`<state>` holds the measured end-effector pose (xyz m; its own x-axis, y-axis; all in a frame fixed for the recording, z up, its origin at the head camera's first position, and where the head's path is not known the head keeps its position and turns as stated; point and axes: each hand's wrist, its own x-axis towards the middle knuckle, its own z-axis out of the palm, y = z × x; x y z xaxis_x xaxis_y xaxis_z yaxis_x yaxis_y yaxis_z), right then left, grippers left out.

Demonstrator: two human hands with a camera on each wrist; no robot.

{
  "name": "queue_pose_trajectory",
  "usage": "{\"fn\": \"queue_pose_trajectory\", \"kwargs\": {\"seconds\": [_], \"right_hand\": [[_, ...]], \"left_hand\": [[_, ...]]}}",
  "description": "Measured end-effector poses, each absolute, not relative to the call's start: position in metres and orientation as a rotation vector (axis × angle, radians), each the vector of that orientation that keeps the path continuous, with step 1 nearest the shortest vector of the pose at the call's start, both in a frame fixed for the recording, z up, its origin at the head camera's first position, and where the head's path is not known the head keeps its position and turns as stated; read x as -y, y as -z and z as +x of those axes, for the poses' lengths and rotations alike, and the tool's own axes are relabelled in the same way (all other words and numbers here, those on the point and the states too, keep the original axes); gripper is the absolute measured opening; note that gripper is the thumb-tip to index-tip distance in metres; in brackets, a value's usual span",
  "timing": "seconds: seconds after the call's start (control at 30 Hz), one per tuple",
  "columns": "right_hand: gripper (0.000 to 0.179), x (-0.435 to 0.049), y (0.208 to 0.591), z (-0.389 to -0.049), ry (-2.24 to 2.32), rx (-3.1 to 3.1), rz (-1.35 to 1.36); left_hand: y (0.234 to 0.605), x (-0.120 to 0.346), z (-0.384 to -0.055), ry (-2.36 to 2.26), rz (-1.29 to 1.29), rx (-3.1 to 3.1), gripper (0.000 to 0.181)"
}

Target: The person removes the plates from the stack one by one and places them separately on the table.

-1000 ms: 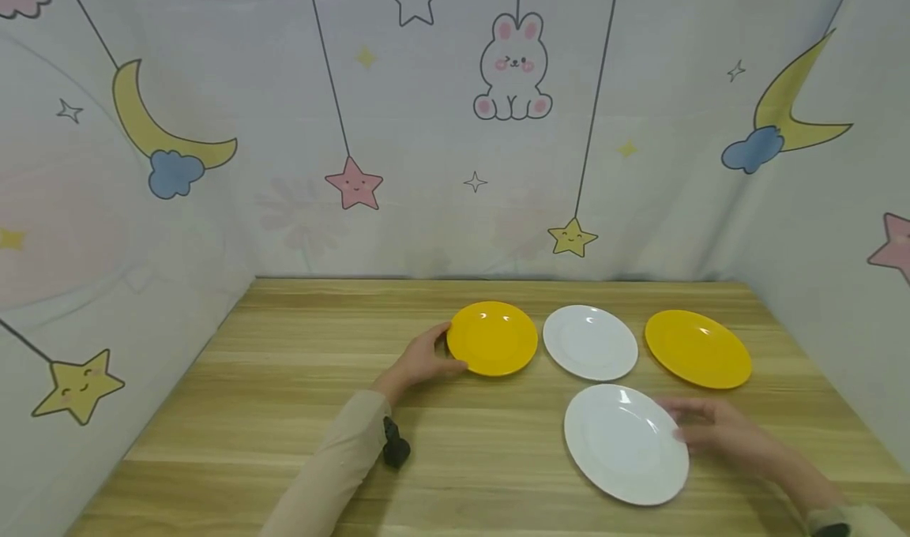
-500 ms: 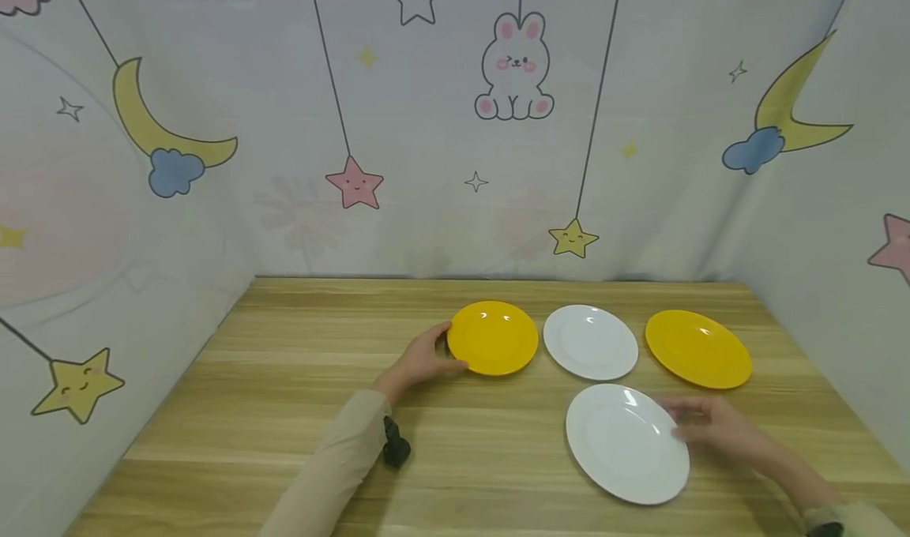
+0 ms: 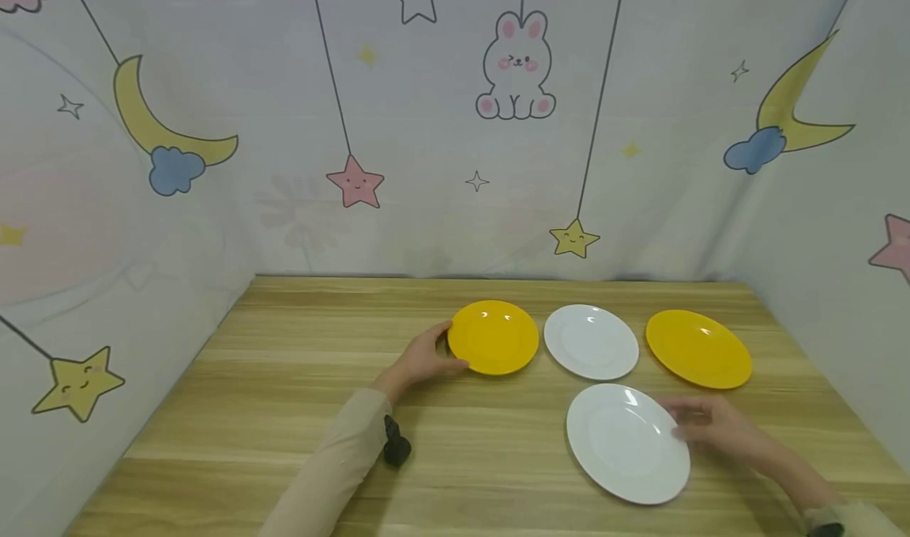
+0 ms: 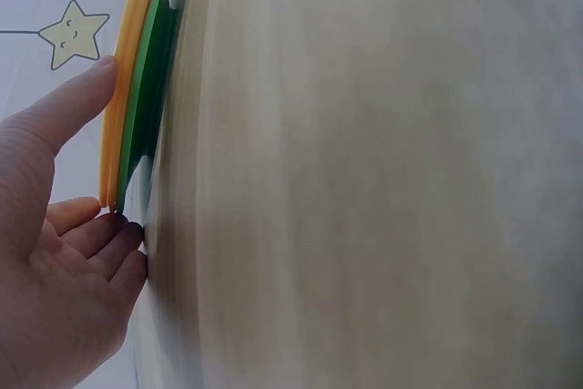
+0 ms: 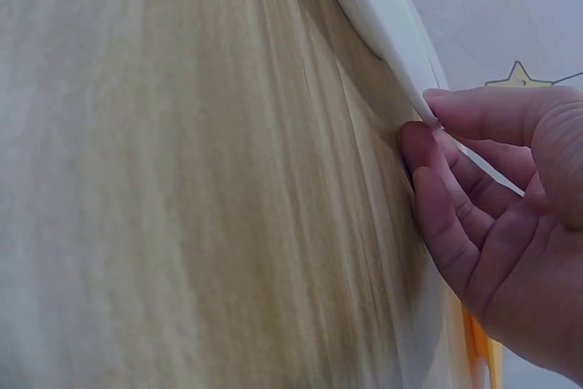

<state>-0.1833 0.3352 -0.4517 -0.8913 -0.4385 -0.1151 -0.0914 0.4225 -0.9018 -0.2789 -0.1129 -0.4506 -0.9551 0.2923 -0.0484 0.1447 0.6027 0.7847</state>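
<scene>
My left hand (image 3: pixel 430 355) holds the left rim of a yellow plate (image 3: pixel 494 338), thumb and fingers spread along its edge. The left wrist view shows this yellow plate (image 4: pixel 127 70) lying over a green layer (image 4: pixel 146 102). Nearer the front, my right hand (image 3: pixel 718 426) pinches the right edge of a white plate (image 3: pixel 629 444). In the right wrist view, the thumb is on this white plate's rim (image 5: pixel 387 38) and curled fingers (image 5: pixel 446 216) are at its underside. The plate looks slightly tilted there.
Another white plate (image 3: pixel 591 343) lies behind the front one, with a second yellow plate (image 3: pixel 698 349) to its right. All are on a wood-grain table (image 3: pixel 298 324). A printed cloth backdrop (image 3: pixel 426 110) rises along the table's back and sides.
</scene>
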Motion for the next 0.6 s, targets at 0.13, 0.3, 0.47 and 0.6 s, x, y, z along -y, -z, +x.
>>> {"fn": "queue_pose_trajectory", "kwargs": {"seconds": [0.13, 0.3, 0.47, 0.6], "right_hand": [[0.049, -0.334, 0.449, -0.184, 1.408, -2.413, -0.435], [0.043, -0.332, 0.44, -0.19, 1.284, -2.556, -0.46], [0.042, -0.322, 0.426, -0.202, 1.187, -2.637, -0.471], [0.042, -0.307, 0.416, -0.215, 1.126, -2.682, -0.469]], "left_hand": [[0.45, 0.113, -0.279, -1.272, 0.368, -2.656, 0.084], [0.449, 0.112, -0.279, -1.274, 0.363, -2.653, 0.084], [0.449, 0.112, -0.279, -1.271, 0.361, -2.656, 0.084], [0.449, 0.112, -0.279, -1.262, 0.371, -2.662, 0.084]]}}
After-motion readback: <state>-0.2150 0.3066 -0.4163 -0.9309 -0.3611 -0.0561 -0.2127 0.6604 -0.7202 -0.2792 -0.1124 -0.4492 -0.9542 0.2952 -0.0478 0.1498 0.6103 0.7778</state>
